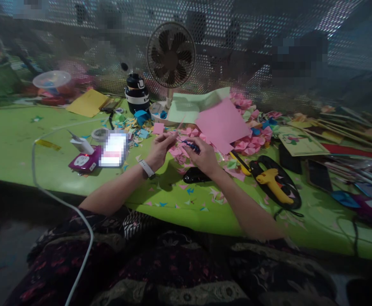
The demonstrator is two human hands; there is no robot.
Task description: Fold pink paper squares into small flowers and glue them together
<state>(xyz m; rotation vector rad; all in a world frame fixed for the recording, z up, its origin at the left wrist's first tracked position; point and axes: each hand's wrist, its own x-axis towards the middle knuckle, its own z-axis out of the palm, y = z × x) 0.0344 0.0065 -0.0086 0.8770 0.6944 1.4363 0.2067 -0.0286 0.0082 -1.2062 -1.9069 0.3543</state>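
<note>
My left hand pinches a small piece of pink paper above the green table, its fingertips pressed together. Close by on the right, my right hand is closed round small scissors with dark blue handles. The scissors' blades point toward the left hand and are hard to make out. Cut pink paper scraps lie beneath both hands. A shiny black object rests under my right wrist. Behind the hands lie a pink sheet and a pale green sheet.
A yellow glue gun lies on a black holder at right, beside a yellow cutter. To the left are a lit phone, a purple power socket and a white cable. A fan and black bottle stand behind.
</note>
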